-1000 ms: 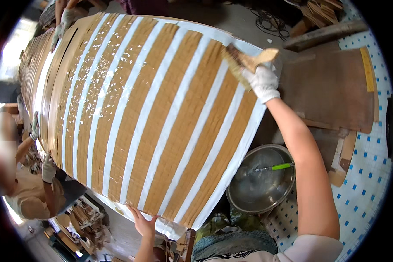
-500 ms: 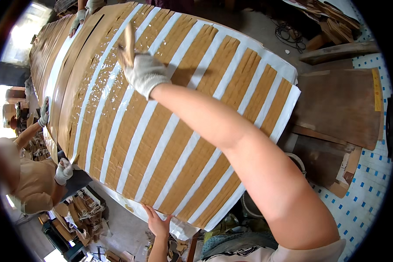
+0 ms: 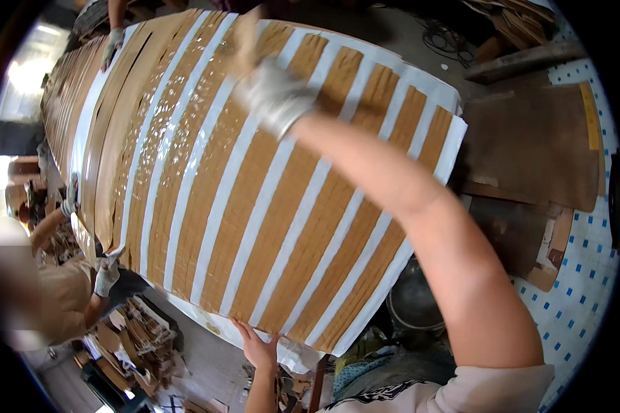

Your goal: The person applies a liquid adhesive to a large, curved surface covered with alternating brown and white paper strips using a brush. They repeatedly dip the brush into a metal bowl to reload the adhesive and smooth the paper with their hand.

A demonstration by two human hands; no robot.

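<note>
My gloved right hand (image 3: 275, 96) grips a blurred brush (image 3: 244, 45) over the striped panel (image 3: 255, 206); my bare left hand (image 3: 255, 344) lies open on its near edge.

Striped sheet (image 3: 255, 206) spread across centre, metal bowl (image 3: 413, 303) below its right edge, board (image 3: 537, 148) right.

Your right hand (image 3: 275, 96), gloved in white, is stretched far forward on a straight bare arm; your bare left hand (image 3: 255, 344) lies flat, fingers spread
</note>
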